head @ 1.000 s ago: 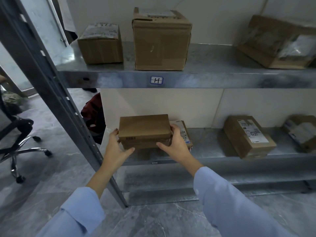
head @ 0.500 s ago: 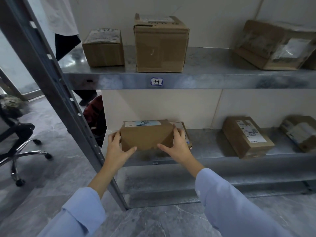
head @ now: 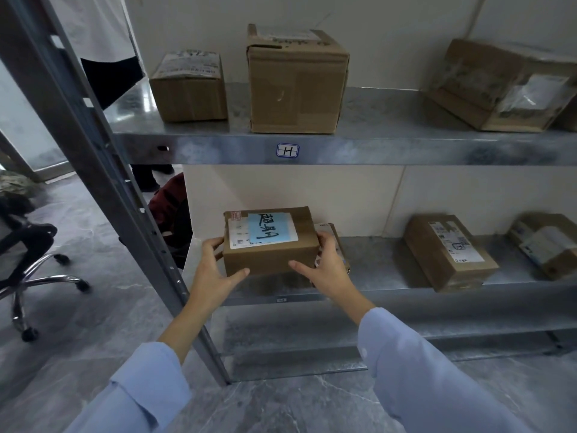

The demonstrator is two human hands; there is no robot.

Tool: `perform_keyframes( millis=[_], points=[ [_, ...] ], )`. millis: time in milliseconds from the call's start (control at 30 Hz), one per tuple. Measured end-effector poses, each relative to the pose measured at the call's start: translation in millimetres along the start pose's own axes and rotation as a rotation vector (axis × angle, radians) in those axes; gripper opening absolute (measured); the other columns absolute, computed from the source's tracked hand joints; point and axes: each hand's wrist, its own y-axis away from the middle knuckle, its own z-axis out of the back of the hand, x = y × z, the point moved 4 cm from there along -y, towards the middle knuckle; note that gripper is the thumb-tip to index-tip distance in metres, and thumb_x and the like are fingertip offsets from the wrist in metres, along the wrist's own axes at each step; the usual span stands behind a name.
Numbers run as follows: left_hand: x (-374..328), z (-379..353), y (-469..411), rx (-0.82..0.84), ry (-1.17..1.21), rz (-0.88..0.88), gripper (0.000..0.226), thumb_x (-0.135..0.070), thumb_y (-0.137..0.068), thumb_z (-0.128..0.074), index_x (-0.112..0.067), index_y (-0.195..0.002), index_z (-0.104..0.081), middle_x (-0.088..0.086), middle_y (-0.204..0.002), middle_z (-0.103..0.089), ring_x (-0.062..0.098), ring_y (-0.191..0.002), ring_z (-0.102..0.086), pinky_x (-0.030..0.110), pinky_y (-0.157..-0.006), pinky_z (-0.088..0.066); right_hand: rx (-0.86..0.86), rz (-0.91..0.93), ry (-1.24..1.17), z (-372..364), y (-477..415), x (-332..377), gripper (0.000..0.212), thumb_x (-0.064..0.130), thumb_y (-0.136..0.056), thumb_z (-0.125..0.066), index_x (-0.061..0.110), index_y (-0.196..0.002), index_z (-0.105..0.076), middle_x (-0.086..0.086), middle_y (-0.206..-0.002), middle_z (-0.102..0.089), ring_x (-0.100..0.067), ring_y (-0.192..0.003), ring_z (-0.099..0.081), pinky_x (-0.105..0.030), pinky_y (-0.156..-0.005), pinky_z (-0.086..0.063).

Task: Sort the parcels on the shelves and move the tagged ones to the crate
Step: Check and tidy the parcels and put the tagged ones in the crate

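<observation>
Both hands on tagged parcel [head: 271, 256] at L end of lower shelf [head: 374, 267].
L hand [head: 215, 276] grips its left end, R hand [head: 327, 270] its right end, thumbs on front face; top tipped twd camera w/ handwritten blue tag [head: 272, 230] over a white label. Small parcel [head: 331, 229] just behind R hand; labelled parcel [head: 449, 254] well to the right. Upper shelf [head: 374, 120], w/ H sticker [head: 287, 150], carries short box [head: 190, 89] beside tall box [head: 296, 82].
</observation>
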Motion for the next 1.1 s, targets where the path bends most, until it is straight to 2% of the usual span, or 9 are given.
perform_keyframes(
  millis=[100, 167, 300, 600, 700, 833, 933, 1033, 1100],
  points=[
    [-3, -1, 0, 0.016, -0.009, -0.029, 0.083, -0.017, -0.074, -0.084, -0.030, -0.138, -0.033, -0.025, -0.129, -0.041, -0.017, -0.112, -0.041, 0.015, -0.096, -0.036, -0.030, -0.005, 0.018, 0, -3, 1, 0.096, 0.031, -0.072, -0.085, 0.028, -0.145, -0.023, 0.010, -0.136, -0.047, -0.016, -0.133, -0.044, -0.035, -0.105, -0.042],
    [-3, -1, 0, 0.046, -0.026, -0.023, 0.087, -0.016, -0.076, -0.082, -0.026, -0.146, -0.032, -0.024, -0.128, -0.040, -0.007, -0.116, -0.042, 0.021, -0.099, -0.037, -0.047, 0.004, 0.070, 0, -6, 3, 0.106, 0.034, -0.069, -0.087, 0.029, -0.150, -0.019, 0.004, -0.146, -0.042, -0.018, -0.137, -0.038, -0.042, -0.109, -0.038],
    [-8, 3, -4, 0.115, -0.064, -0.046, 0.086, -0.012, -0.080, -0.078, -0.024, -0.151, -0.030, -0.011, -0.137, -0.036, 0.004, -0.121, -0.039, 0.026, -0.102, -0.035, -0.093, 0.000, 0.147, 8, -11, 5, 0.102, 0.038, -0.070, -0.086, 0.029, -0.150, -0.024, 0.001, -0.149, -0.039, -0.025, -0.138, -0.038, -0.047, -0.109, -0.039],
    [-17, 15, -16, 0.311, 0.049, -0.048, 0.065, -0.011, -0.087, -0.072, -0.034, -0.138, -0.038, -0.010, -0.143, -0.040, 0.015, -0.125, -0.047, 0.037, -0.104, -0.041, -0.065, 0.003, 0.090, 32, -13, 4, 0.088, 0.028, -0.073, -0.085, 0.020, -0.147, -0.038, -0.003, -0.141, -0.049, -0.023, -0.131, -0.045, -0.047, -0.110, -0.042],
    [-18, 13, -20, 0.382, 0.106, -0.051, 0.066, -0.010, -0.085, -0.073, -0.038, -0.135, -0.040, -0.017, -0.139, -0.043, 0.013, -0.120, -0.055, 0.040, -0.102, -0.045, -0.055, 0.016, 0.041, 42, -14, 3, 0.084, 0.021, -0.073, -0.085, 0.023, -0.144, -0.041, 0.002, -0.134, -0.054, -0.020, -0.127, -0.049, -0.042, -0.108, -0.045],
    [-24, 11, -25, 0.375, 0.155, -0.056, 0.058, -0.025, -0.079, -0.075, -0.044, -0.125, -0.045, -0.023, -0.141, -0.043, 0.010, -0.116, -0.057, 0.024, -0.089, -0.052, -0.042, 0.039, 0.021, 51, -15, 5, 0.082, 0.018, -0.073, -0.084, 0.029, -0.142, -0.041, 0.025, -0.113, -0.055, -0.003, -0.112, -0.054, -0.027, -0.099, -0.048],
    [-30, 10, -28, 0.360, 0.179, -0.083, 0.058, -0.027, -0.077, -0.076, -0.041, -0.124, -0.046, -0.039, -0.128, -0.046, 0.015, -0.126, -0.051, 0.017, -0.085, -0.052, -0.047, 0.051, 0.016, 56, -15, 8, 0.083, 0.018, -0.073, -0.084, 0.028, -0.143, -0.040, 0.026, -0.113, -0.055, 0.002, -0.109, -0.052, -0.021, -0.097, -0.047],
    [-34, 13, -33, 0.376, 0.159, -0.101, 0.075, -0.027, -0.073, -0.080, -0.042, -0.134, -0.041, -0.036, -0.134, -0.043, 0.013, -0.119, -0.057, 0.023, -0.087, -0.053, -0.031, 0.067, 0.002, 61, -13, 10, 0.084, 0.016, -0.075, -0.083, 0.026, -0.145, -0.037, 0.029, -0.115, -0.052, 0.009, -0.108, -0.053, -0.003, -0.087, -0.043],
    [-34, 16, -37, 0.361, 0.076, -0.101, 0.093, -0.026, -0.069, -0.086, -0.041, -0.144, -0.033, -0.026, -0.143, -0.038, 0.008, -0.120, -0.052, 0.025, -0.091, -0.049, -0.005, 0.081, 0.012, 64, -11, 12, 0.084, 0.015, -0.077, -0.081, 0.024, -0.147, -0.036, 0.027, -0.119, -0.052, 0.005, -0.112, -0.052, -0.005, -0.090, -0.044]
  ],
)
